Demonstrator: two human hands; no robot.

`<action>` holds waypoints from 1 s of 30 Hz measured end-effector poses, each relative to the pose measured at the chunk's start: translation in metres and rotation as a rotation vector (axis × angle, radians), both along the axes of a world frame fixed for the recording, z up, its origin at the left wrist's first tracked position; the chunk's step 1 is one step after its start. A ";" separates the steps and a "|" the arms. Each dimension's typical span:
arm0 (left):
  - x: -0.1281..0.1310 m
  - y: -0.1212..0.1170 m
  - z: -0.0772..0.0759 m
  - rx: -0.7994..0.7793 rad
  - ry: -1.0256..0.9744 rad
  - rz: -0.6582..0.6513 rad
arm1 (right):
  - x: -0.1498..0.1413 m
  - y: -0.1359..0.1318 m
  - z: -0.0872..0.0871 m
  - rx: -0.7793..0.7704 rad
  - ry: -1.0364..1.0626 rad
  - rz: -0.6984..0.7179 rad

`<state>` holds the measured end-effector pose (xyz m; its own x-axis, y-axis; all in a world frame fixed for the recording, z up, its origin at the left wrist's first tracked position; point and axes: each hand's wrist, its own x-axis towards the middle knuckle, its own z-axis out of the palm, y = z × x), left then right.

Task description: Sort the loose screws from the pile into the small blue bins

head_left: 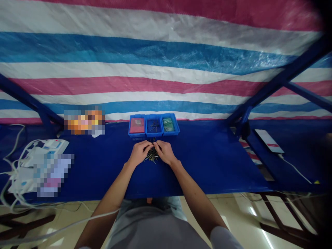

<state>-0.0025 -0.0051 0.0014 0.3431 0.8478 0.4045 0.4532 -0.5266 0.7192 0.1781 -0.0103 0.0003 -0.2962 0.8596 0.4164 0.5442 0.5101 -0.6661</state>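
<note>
Two hands, left point(140, 152) and right point(165, 151), handle small metal pieces point(151, 158), fingertips pressed together at the pile's twelve o'clock, anything pinched unclear; apparently this calls for fine fingertip control.

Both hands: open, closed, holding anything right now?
Left hand: fingers curled at the pile of small metal pieces; grip can't be told.
Right hand: fingers curled beside the same pile; grip can't be told.

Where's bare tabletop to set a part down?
Bare: right of the right hand, up to the blue frame; left of the left hand, over to the power strip. Crowded: between the hands, at the pile of metal bits, and beyond it, at the blue bins.
</note>
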 end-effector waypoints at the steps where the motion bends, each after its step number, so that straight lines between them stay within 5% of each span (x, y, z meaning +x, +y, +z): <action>1: 0.000 0.000 0.000 0.001 0.003 0.006 | 0.000 0.000 0.000 -0.001 0.003 -0.001; 30: -0.002 -0.002 0.006 -0.055 -0.012 0.020 | 0.001 0.000 0.002 -0.002 0.147 0.031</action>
